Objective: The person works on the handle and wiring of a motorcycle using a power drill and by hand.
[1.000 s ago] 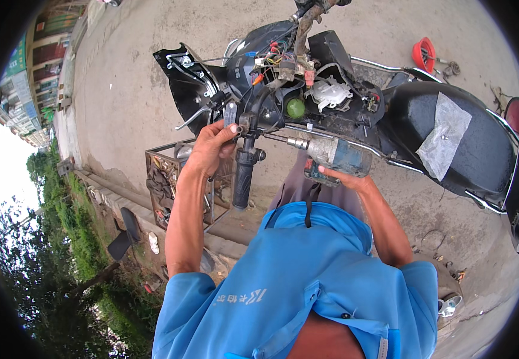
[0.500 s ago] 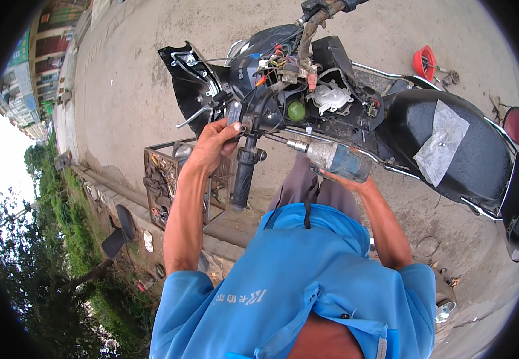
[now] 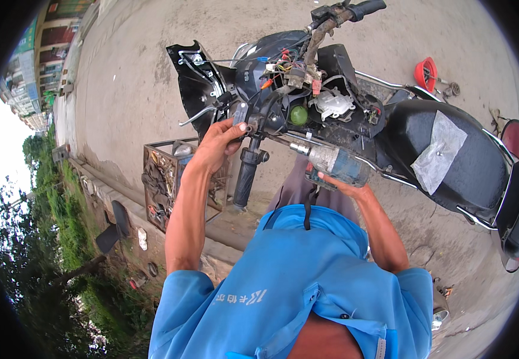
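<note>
My left hand [image 3: 219, 145] is closed on a dark brake lever mount [image 3: 240, 113] at the near end of the scooter's handlebar, thumb on top. The silver brake lever [image 3: 197, 116] sticks out beyond it. My right hand [image 3: 344, 184] grips a worn blue-and-grey cordless drill [image 3: 334, 163] from below, fingers partly hidden. Its chuck and long thin bit [image 3: 278, 140] point left at the mount; whether the tip sits in a screw I cannot tell. The black rubber handlebar grip [image 3: 244, 182] hangs toward me below my left hand.
The scooter's front [image 3: 298, 75] is stripped, with loose coloured wires, a white plastic part [image 3: 335, 104] and a green ball-like thing [image 3: 299, 115]. Plastic film [image 3: 440, 152] lies on the seat [image 3: 475, 143]. A red bowl [image 3: 426, 74] holds parts. A metal-framed crate [image 3: 179, 185] stands left.
The view has shifted slightly, and the scooter appears a little lower and further right. Both hands keep their holds, with the drill still pointed at the lever mount.
</note>
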A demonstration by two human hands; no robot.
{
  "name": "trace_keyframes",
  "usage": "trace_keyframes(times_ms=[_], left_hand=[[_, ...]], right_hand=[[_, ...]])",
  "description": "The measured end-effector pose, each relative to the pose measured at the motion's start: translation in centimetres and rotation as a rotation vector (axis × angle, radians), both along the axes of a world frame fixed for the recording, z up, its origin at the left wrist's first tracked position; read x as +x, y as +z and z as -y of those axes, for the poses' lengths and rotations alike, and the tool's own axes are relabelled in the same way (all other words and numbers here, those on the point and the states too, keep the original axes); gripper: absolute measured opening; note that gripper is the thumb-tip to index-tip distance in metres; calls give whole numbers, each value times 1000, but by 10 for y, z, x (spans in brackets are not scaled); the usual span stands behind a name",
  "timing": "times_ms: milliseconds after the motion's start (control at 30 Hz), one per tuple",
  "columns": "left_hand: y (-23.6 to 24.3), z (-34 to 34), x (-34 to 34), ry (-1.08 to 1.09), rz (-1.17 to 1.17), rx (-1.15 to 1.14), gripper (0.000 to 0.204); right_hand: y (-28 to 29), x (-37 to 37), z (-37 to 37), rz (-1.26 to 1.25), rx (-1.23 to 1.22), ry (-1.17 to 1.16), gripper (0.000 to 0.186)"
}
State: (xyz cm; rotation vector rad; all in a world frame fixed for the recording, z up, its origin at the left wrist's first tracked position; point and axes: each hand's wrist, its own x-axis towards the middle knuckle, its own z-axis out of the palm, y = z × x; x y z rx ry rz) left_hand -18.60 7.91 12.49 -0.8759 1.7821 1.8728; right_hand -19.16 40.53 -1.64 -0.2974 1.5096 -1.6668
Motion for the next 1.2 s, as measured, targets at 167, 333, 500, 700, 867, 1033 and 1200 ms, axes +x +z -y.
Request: trace_keyframes(times_ms=[167,333,500,700,867,1033,1200], left_hand=[[1,-1,0,2,5,4,24],[2,-1,3,20,0,24,27],[1,-1,0,-13,-15,-34,31],[1,-1,2,-11,5,6,33],[-2,0,2,17,23,16,34],[-1,-1,2,12,20,8,34],[0,-2,2,11,11,1,33]], right_hand=[[-43,1,-9,-392,40,-37,43],[4,-26,-8,-538,-66,-83,41],[-28,-25,-29,-896,180,-128,43],[23,-23,-32,-67,22,-174,55],[26,-7,-20,-86,58,-153,57],[15,1,-6,60,15,-161,53],[22,5,3,113,-98,-169,49]])
